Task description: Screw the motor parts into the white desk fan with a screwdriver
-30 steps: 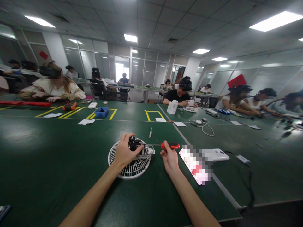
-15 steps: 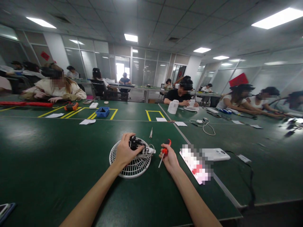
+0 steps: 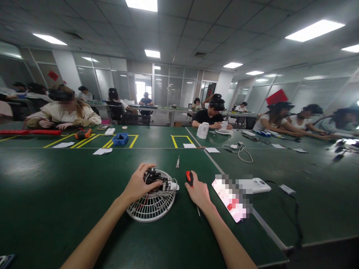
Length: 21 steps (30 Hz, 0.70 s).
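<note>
A round white fan grille [image 3: 151, 205] lies on the green table [image 3: 56, 186] in front of me. On its top sits a small black motor part [image 3: 153, 175] with white wires. My left hand [image 3: 137, 185] is closed on that part, fingers wrapped over it. My right hand [image 3: 198, 192] rests just right of the grille, closed on a red-handled screwdriver [image 3: 190, 177]; its handle points away from me and the thin shaft runs back under the palm toward me.
A small loose screwdriver [image 3: 177, 161] lies beyond the grille. A phone [image 3: 231, 198] and a white box [image 3: 256, 185] with a black cable sit to the right. A blue tray [image 3: 120, 138], papers and yellow floor-tape marks lie farther off. Several people work at the surrounding tables.
My right hand has swung the screwdriver round and lowered it toward the table; a second ago it pointed sideways at the motor part. The view has tilted a little. My left hand stays on the part.
</note>
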Each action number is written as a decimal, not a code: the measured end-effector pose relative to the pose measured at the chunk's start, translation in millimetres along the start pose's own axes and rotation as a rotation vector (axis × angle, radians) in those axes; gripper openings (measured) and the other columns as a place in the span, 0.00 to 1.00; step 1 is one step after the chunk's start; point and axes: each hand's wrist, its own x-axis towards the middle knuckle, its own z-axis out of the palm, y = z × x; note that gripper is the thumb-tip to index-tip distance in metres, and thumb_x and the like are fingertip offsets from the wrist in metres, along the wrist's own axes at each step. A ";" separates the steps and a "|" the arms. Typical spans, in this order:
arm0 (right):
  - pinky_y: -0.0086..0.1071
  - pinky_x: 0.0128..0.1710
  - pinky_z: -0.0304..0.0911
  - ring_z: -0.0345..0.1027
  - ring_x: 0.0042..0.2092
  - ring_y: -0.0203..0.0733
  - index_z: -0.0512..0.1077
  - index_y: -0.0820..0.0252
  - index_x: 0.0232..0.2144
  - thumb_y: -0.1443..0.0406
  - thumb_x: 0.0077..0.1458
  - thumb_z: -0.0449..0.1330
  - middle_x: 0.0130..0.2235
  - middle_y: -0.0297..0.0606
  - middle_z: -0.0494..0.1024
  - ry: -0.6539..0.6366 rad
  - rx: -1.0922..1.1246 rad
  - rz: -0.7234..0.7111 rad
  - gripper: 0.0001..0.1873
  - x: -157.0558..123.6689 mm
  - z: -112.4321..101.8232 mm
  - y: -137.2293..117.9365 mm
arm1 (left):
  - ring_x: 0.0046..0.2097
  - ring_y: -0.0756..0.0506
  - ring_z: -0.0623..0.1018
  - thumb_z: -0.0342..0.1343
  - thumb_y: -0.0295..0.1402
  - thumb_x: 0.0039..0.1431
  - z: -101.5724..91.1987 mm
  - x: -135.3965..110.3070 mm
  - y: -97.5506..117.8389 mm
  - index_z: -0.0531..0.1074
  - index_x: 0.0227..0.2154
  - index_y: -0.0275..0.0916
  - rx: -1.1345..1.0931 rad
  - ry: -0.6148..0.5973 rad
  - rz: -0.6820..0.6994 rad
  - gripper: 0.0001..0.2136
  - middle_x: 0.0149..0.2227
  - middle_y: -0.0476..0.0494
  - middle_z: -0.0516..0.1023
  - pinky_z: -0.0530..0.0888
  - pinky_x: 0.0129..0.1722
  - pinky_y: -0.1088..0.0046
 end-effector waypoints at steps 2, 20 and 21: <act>0.41 0.50 0.59 0.77 0.49 0.55 0.49 0.60 0.71 0.59 0.65 0.51 0.47 0.50 0.82 -0.029 -0.016 0.005 0.35 0.5 0.8 0.3 | 0.49 0.40 0.79 0.67 0.50 0.52 -10.8 -0.3 -7.8 0.71 0.55 0.46 -0.004 -0.037 -0.008 0.28 0.49 0.42 0.75 0.78 0.49 0.59; 0.48 0.56 0.57 0.77 0.49 0.55 0.43 0.65 0.72 0.62 0.65 0.54 0.46 0.53 0.82 -0.044 0.016 -0.028 0.40 -6.0 1.1 -5.4 | 0.41 0.41 0.83 0.56 0.65 0.53 -156.9 -38.4 -100.7 0.61 0.60 0.57 0.185 0.027 -0.347 0.34 0.51 0.59 0.79 0.78 0.49 0.48; 0.48 0.56 0.57 0.77 0.48 0.55 0.43 0.66 0.72 0.62 0.65 0.54 0.46 0.53 0.82 -0.043 0.003 -0.029 0.40 -5.7 1.5 -5.5 | 0.39 0.43 0.82 0.56 0.65 0.53 -166.2 -43.5 -105.2 0.61 0.59 0.59 0.209 0.015 -0.374 0.34 0.49 0.61 0.79 0.78 0.49 0.48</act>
